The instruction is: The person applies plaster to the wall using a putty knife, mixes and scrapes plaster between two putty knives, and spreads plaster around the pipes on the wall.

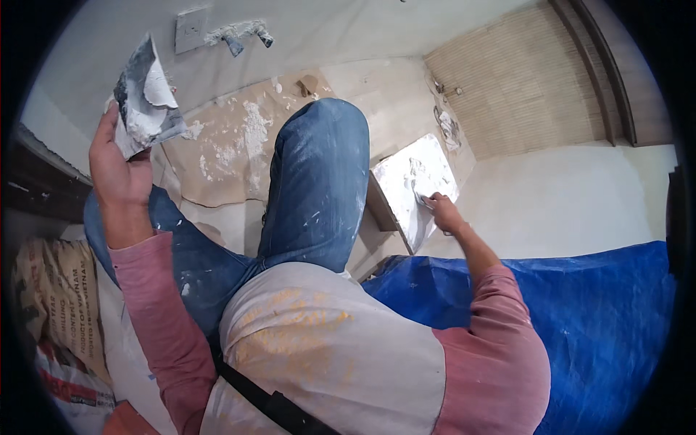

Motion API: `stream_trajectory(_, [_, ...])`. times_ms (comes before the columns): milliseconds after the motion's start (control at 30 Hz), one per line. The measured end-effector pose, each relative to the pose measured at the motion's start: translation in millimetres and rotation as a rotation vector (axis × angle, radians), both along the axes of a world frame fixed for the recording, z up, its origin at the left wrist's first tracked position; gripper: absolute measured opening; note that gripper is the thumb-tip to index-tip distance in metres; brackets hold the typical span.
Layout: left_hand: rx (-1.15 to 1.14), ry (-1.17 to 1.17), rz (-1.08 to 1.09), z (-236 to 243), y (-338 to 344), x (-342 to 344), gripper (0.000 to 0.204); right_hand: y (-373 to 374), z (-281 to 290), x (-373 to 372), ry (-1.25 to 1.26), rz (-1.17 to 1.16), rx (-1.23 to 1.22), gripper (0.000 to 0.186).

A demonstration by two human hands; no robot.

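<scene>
Pinching a small tool (pixel 423 198), the right hand (pixel 445 213) should work the paste (pixel 417 172) evenly on the board (pixel 438 161); the left hand (pixel 122 170), clasping a smeared plate (pixel 133 90), should hold it level.

Indoor light, moderate and soft; source out of view. White board (pixel 440 163), just off centre toward 2 o'clock, is near clipping: glare washes out surface detail. Blue tarp (pixel 580 326) at 4 o'clock shows pale sheen on its creases. Dark ledge (pixel 51 181) at 9 o'clock sits in shadow, little detail there. Wall (pixel 319 32) at 12 o'clock reads grey, fairly even. Heavy fisheye: dark frame (pixel 598 69) at 2 o'clock bows along the rim, corners vignette to black. Focus acceptable mid-frame, fine texture soft toward the edges.
</scene>
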State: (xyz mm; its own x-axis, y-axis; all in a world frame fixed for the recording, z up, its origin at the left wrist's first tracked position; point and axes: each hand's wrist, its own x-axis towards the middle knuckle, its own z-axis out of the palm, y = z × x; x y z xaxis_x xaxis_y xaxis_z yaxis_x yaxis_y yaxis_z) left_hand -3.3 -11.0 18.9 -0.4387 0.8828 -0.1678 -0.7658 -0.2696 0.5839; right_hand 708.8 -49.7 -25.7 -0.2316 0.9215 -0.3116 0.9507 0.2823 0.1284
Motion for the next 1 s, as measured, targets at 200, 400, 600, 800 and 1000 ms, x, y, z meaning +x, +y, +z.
stream_trajectory(200, [-0.002, -0.023, 0.01, -13.0, 8.0, 0.9, 0.029, 32.6, 29.7, 15.6, 0.208, -0.236, 0.119, 0.049])
stream_trajectory(400, [-0.08, -0.007, 0.051, 2.1, 6.4, 9.0, 0.032, 14.9, -3.3, -21.1, 0.123, -0.176, 0.221, 0.057])
stream_trajectory(600, [-0.093, -0.035, 0.065, -1.2, 8.5, 9.4, 0.032, 27.6, 26.4, 20.7, 0.355, -0.285, -0.084, 0.05])
stream_trajectory(800, [-0.058, -0.035, 0.026, -8.4, 10.0, 1.0, 0.032, 1.1, -5.8, 36.8, 0.074, -0.435, 0.168, 0.039])
stream_trajectory(1000, [-0.113, -0.046, 0.066, 2.6, 6.8, 6.1, 0.031, -1.7, -2.4, 33.1, 0.047, -0.552, 0.012, 0.033])
